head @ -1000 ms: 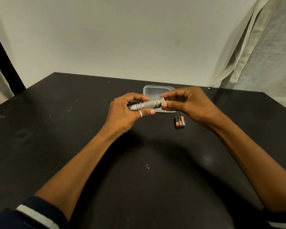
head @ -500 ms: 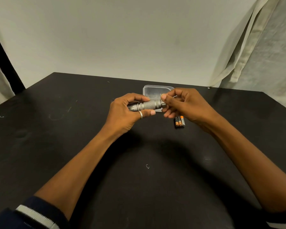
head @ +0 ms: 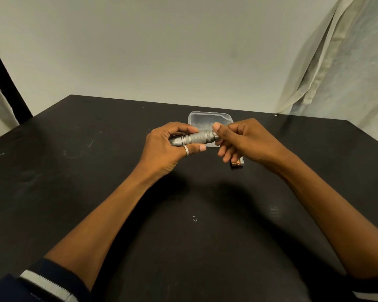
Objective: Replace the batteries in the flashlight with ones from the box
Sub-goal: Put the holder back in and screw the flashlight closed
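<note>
A grey metal flashlight (head: 198, 137) is held level above the black table (head: 74, 192). My left hand (head: 166, 147) wraps its head end, a ring on one finger. My right hand (head: 244, 140) pinches the tail end between thumb and fingers. Three batteries (head: 238, 164) with orange ends lie side by side on the table, mostly hidden under my right fingers. A clear plastic box (head: 205, 119) sits just behind the flashlight; its contents cannot be made out.
A pale wall rises behind the table. A light curtain (head: 336, 62) hangs at the right, close to the table's far right corner. A small white fleck (head: 194, 218) lies on the table in front.
My right hand has rolled over the flashlight's tail end, thumb moving on top and fingers curling down over the batteries. My left hand and the flashlight have stayed in place.
</note>
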